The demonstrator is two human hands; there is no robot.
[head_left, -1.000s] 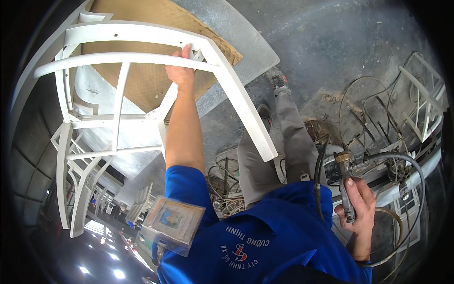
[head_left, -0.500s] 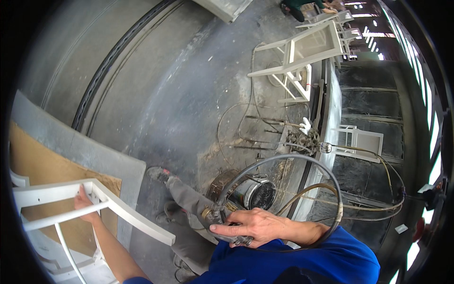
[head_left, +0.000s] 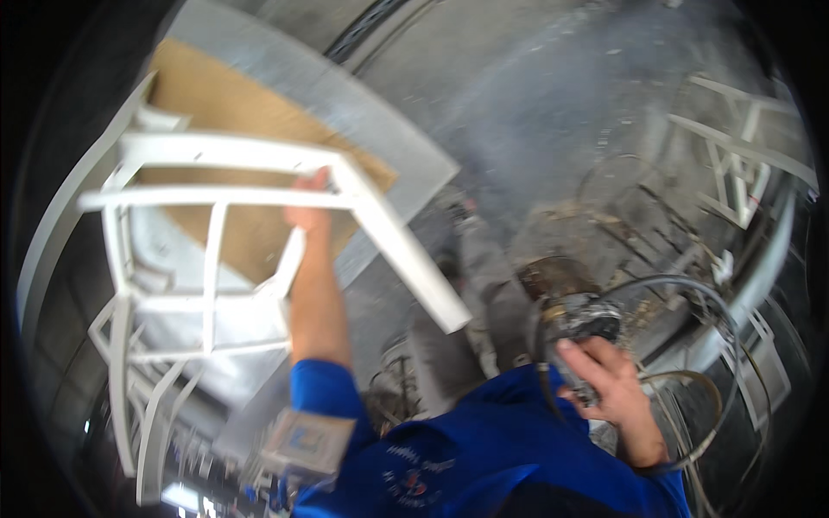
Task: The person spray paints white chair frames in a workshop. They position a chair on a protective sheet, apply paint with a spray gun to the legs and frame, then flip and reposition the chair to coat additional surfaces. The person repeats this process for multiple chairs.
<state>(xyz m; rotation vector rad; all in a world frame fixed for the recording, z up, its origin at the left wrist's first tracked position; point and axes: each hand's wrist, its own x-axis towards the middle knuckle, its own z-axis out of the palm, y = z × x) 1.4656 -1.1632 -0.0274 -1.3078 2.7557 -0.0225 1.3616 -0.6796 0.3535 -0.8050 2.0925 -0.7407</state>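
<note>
White frame (head_left: 406, 263), at the person's left above cardboard (head_left: 268, 116); whether it rests there is unclear. The left hand (head_left: 306, 215) is closed on its upper rail near the corner; the right hand (head_left: 611, 380) is wrapped around a hosed gun (head_left: 587, 324). Judged stiff, smooth, fairly light; thick rails should offer surer holds than thin slats.
</note>
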